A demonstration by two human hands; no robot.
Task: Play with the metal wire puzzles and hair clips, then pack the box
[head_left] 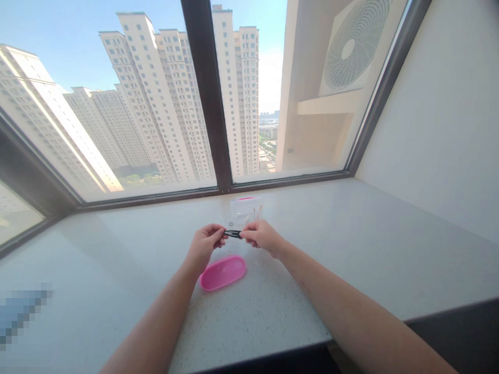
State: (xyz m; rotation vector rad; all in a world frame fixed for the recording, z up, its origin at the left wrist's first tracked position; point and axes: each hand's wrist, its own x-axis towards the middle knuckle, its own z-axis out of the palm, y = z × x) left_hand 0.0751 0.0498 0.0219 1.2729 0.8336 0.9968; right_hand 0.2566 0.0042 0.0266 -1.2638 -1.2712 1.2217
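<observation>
Both of my hands are held out over a pale stone window sill point(351, 249). My left hand point(205, 243) and my right hand point(260, 235) each pinch one end of a small black elastic band point(233, 234), which is stretched flat between them. A pink oval lid point(223, 272) lies on the sill just below my left hand. Behind my hands stands a small clear plastic container point(245, 208) with a pink base and thin sticks inside. A tiny dark ring point(231, 224) lies on the sill beside it.
A large window with a dark frame point(210, 104) runs along the back of the sill, with tower blocks outside. A white wall point(436, 130) closes the right side. The sill's dark front edge point(448, 314) runs across the lower right.
</observation>
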